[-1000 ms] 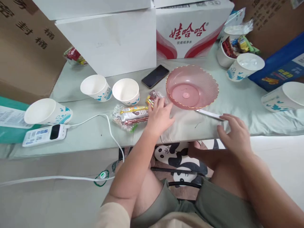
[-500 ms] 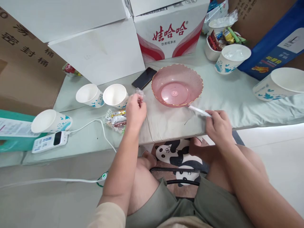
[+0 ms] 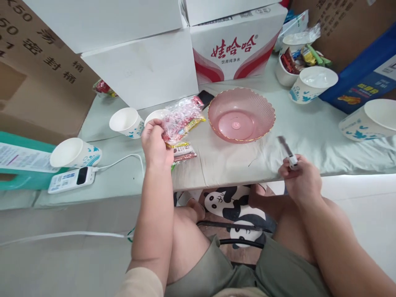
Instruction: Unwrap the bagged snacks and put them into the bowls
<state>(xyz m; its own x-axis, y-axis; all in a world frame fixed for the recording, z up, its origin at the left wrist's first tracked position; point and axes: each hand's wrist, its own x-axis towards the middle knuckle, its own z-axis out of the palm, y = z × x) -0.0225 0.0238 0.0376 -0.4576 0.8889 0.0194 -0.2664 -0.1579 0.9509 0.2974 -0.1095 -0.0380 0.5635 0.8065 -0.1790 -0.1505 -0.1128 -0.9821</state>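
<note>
My left hand is closed on the edge of a clear plastic bag of colourful wrapped snacks, lifted in front of a paper cup. Below it, brown and white snack packets lie on the cloth. My right hand grips a slim white and grey tool, apparently a utility knife, its far end blurred and pointing away from me. Between my hands, farther back, sits a pink ribbed bowl with a gold scalloped rim. The bag partly covers a black phone.
White cartons and a red-printed water carton line the back. Paper cups stand at left; another cup and a white tub of snacks at right. A white power bank trails a cable near the front edge.
My left hand has raised the bag of snacks and spread it out, uncovering packets beneath. My right hand has pulled back from the bowl's rim, turning the tool more upright.
</note>
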